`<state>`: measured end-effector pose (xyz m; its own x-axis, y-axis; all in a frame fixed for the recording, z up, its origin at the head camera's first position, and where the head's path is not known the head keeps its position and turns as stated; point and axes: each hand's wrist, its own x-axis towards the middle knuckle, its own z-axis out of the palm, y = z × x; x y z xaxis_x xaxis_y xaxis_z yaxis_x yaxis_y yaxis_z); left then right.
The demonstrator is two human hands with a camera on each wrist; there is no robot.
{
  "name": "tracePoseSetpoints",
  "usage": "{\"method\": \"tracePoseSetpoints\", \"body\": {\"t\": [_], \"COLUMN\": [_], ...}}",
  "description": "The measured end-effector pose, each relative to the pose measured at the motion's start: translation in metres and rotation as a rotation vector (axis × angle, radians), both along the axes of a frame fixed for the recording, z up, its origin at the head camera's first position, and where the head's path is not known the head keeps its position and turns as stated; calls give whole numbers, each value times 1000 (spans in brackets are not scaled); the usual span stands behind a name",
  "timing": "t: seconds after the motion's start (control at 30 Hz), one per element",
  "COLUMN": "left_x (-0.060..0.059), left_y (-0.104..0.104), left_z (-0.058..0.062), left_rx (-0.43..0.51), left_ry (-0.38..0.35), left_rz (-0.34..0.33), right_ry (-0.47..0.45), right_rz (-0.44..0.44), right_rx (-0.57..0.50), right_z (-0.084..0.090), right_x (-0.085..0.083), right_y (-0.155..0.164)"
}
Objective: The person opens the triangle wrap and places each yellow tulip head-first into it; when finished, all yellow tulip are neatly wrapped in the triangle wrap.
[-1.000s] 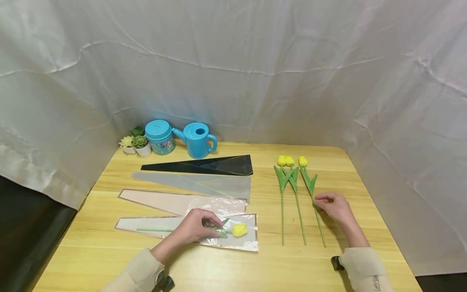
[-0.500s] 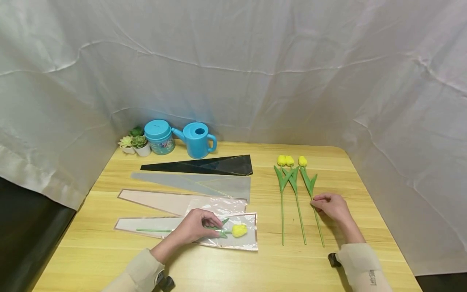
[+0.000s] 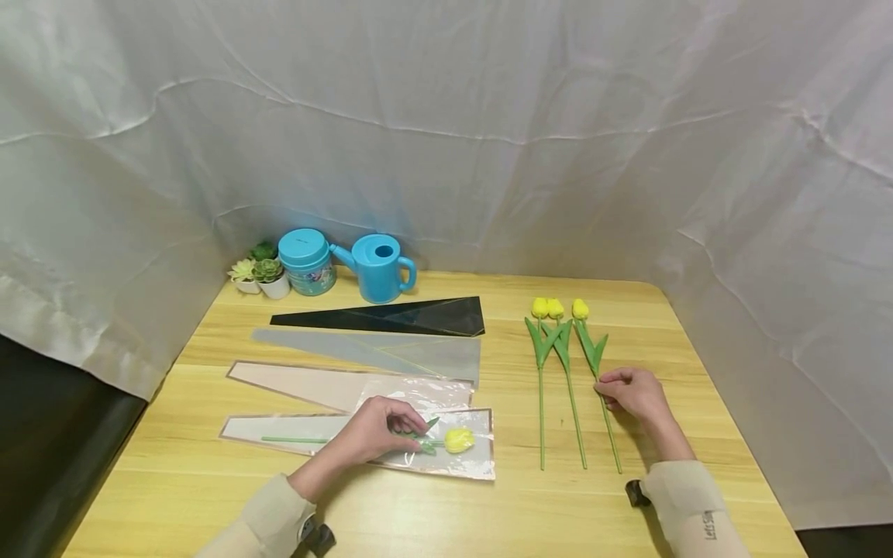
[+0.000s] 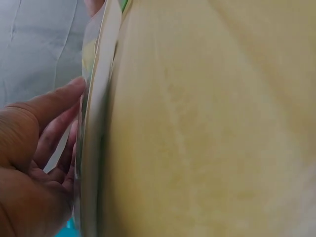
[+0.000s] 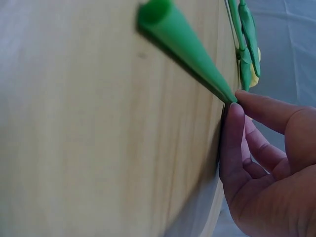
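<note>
Tulip, rightmost of three: stem pinched in my right grip, worktop open rightward to its edge. Sleeve, yellow bloom: beside my left grip; pinching, I cannot tell.

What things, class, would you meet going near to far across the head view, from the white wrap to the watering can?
White wrap → pink wrap → grey wrap → black wrap → watering can.
</note>
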<state>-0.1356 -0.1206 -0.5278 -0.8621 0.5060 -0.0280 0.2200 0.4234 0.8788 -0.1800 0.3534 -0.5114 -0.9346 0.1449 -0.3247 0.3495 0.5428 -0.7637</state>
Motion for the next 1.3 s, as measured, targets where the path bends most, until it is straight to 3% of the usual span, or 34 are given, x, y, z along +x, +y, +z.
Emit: {"method": "tracePoseSetpoints", "body": {"t": [0.2,0.43,0.57,0.7,0.97,1.13,1.3], "left_x": [-8,-32,-50,-64,-70,-70,-68], "left_y": [1,10,27,39,50,51,51], "left_z": [9,15,16,6,-10,-15,-19], "left_rx": [-2,-43,-6,16,4,-21,-14], "left_ry": [17,68,54,37,30,57,33], "left_rz": [5,37,-3,-63,-74,-34,8], "right_ry": [12,-5,-11,-6,-4,0,5], "right_rz": [13,14,4,10,21,29,25], "right_rx": [-5,-10,-4,-15,-17,-22,-20], "right_z": [0,0,0,-1,-2,-3,-3], "right_x": [-2,-3,-3,-4,-3,-3,-4], "right_y": [0,5,8,6,5,5,5]}}
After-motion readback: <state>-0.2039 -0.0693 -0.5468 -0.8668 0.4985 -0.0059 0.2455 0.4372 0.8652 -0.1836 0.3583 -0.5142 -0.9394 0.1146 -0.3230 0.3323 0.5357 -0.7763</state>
